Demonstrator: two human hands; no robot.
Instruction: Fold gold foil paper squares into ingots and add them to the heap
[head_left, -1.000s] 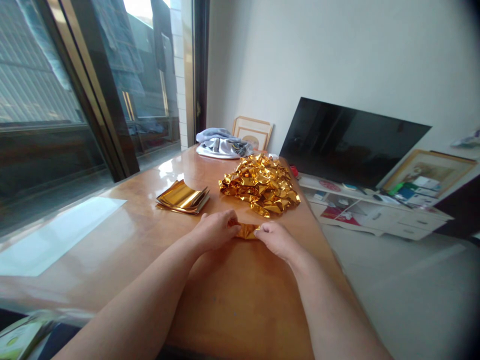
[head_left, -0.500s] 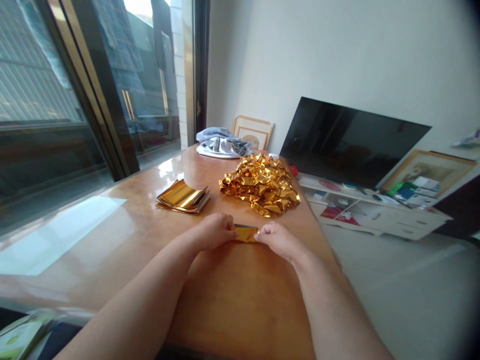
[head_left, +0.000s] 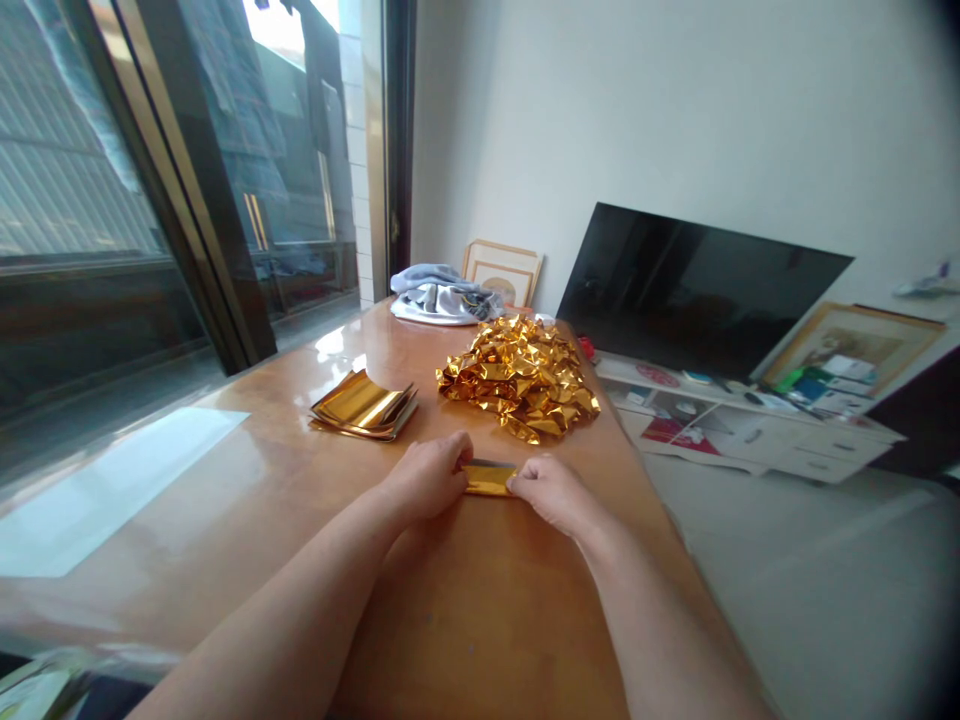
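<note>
On the glossy wooden table [head_left: 480, 620], a narrow folded strip of gold foil [head_left: 489, 479] is held flat against the wood, pinched at one end by the closed fingers of the left hand [head_left: 427, 478] and at the other by the right hand [head_left: 551, 492]. Just beyond it, a crumpled heap of gold foil [head_left: 517, 380] is piled, with a stack of gold foil sheets [head_left: 364, 408] laid to its left.

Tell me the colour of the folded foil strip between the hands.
Shiny metallic gold, clearest in the head view, on the foil strip.
</note>
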